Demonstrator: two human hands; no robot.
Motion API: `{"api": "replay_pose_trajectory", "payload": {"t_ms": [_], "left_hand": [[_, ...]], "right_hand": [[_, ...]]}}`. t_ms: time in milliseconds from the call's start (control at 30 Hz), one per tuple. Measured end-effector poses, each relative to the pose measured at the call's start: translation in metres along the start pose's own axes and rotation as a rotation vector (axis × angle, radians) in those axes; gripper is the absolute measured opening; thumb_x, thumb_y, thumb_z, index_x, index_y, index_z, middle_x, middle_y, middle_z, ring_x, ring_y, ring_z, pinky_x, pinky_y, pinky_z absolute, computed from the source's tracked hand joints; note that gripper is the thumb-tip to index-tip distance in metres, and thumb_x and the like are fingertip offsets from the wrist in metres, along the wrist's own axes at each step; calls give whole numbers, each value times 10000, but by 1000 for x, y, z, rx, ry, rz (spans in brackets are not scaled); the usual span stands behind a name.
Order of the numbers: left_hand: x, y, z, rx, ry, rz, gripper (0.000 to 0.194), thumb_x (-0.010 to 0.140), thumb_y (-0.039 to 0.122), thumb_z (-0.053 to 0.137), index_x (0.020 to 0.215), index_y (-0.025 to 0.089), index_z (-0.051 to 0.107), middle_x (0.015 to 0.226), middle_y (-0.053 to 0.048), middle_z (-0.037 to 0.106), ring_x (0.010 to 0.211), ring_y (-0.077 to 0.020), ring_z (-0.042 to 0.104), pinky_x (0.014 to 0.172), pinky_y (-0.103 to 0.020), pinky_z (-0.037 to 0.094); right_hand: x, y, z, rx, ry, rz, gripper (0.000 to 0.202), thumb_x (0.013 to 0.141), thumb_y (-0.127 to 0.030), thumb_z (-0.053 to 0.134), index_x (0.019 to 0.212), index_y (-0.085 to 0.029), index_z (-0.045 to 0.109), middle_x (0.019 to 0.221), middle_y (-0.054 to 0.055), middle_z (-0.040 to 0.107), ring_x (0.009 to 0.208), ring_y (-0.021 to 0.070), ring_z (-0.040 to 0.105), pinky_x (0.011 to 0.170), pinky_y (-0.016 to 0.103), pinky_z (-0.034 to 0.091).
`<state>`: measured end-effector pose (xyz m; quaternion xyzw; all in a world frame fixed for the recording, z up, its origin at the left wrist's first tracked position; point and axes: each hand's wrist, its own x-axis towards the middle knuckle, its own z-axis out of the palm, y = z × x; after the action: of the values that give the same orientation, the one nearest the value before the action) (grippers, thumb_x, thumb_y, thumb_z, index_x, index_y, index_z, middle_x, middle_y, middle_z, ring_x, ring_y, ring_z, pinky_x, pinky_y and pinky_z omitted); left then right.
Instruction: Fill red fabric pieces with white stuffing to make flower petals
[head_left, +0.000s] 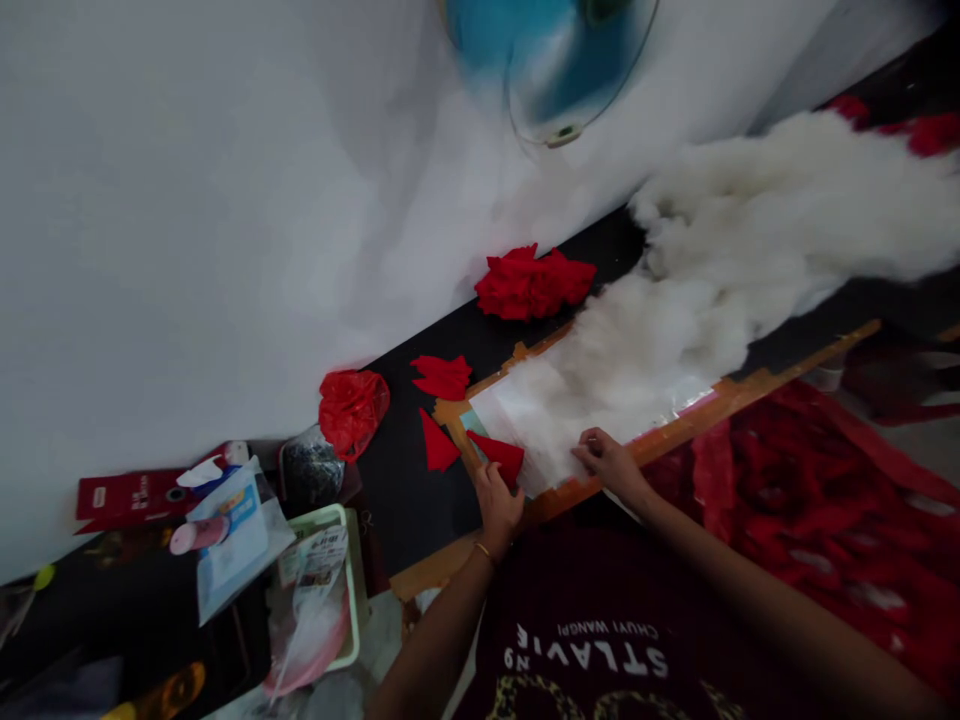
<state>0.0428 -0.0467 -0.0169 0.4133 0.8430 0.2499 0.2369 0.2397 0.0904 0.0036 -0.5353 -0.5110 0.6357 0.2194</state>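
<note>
Looks out from the wearer's head, through 1 camera, facing forward and steeply down. Sits close above the dark shirt (600, 620) at 5 o'clock, near enough to catch both forearms (750, 590). Aims just above the left hand (500, 505) at 6 o'clock and the right hand (609, 468) at 4 o'clock. Takes in the black table (412, 500) on a slant (rolled well off level), from 7 to 2 o'clock. Reaches beyond to the wall (187, 200) at 10 o'clock and the fan (551, 60) at 12 o'clock.
</note>
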Motion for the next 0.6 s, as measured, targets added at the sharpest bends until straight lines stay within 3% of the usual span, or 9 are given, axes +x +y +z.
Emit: {"api": "replay_pose_trajectory", "payload": {"t_ms": [133,267,433,600], "left_hand": [[7,1,9,49,-11,36,343,795,128,562,1135,150,522,1165,-142,532,1145,-263,535,1001,-424,424],[24,20,2,-68,-36,75,217,892,135,440,1068,176,560,1045,-106,613,1005,-221,595,915,-385,460],[36,47,-9,-164,-36,186,175,891,167,515,1019,197,631,1021,-77,657,984,-203,598,915,-350,450],[34,69,-17,-247,-57,178,149,891,191,548,888,215,695,910,-50,661,887,-188,608,848,-324,458]], "right_hand": [[-9,4,14,80,-168,103,335,692,-516,657,750,-202,555,570,-53,546,514,128,550,546,268,493],[-11,10,33,138,-306,223,296,680,-446,694,813,-183,660,703,4,673,644,167,649,697,332,562],[1,8,53,15,-310,72,329,738,-391,637,966,-176,740,886,58,752,798,219,682,817,385,557],[3,-3,67,-65,-315,-127,241,746,-332,600,895,-193,729,882,64,750,812,229,655,802,377,531]]}}
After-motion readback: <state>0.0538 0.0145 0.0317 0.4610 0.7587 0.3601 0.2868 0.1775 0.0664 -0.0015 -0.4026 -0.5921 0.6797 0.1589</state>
